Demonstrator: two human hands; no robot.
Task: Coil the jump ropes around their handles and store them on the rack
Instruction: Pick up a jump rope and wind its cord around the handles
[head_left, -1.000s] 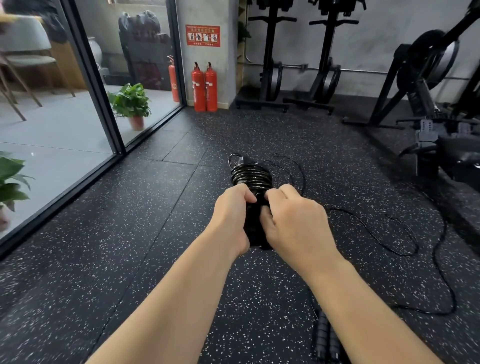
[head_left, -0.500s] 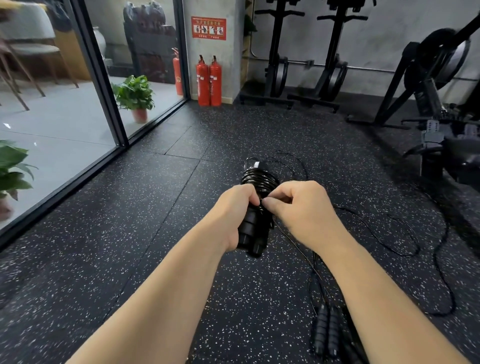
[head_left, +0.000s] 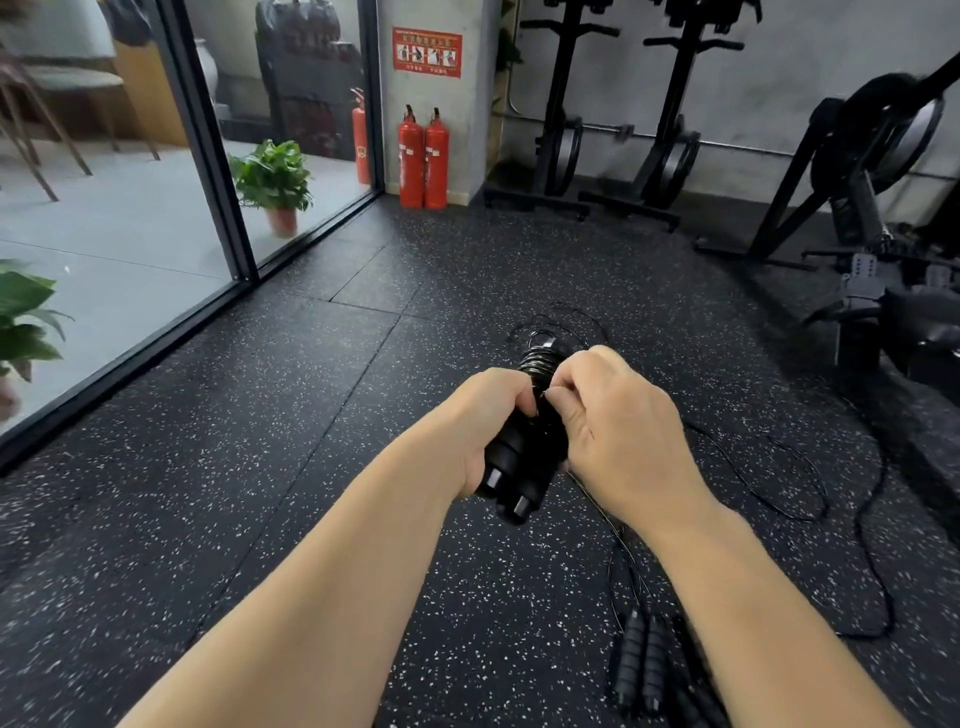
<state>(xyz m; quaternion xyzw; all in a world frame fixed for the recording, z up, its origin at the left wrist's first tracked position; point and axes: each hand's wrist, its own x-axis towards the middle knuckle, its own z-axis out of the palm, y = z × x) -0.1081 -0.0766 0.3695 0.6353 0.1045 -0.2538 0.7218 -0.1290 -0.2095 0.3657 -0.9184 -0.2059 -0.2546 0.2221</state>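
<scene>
The left hand (head_left: 485, 421) gripped the paired handles (head_left: 519, 462) above the floor (head_left: 291, 415) while the right hand (head_left: 618, 421) pinched the thin rope (head_left: 587, 486) beside the coil (head_left: 540, 361); slack there risked the turns springing loose, and no rack showed.

I see black speckled rubber floor (head_left: 260, 467) throughout. My landmark is the pair of red fire extinguishers (head_left: 423, 158) against the grey pillar. A red safety sign (head_left: 427, 52) hangs directly above them. Left of them, behind glass, stands a potted plant (head_left: 274, 184). Right of them stand two black upright machines (head_left: 618, 124), and further right a rowing machine (head_left: 883, 208).
</scene>
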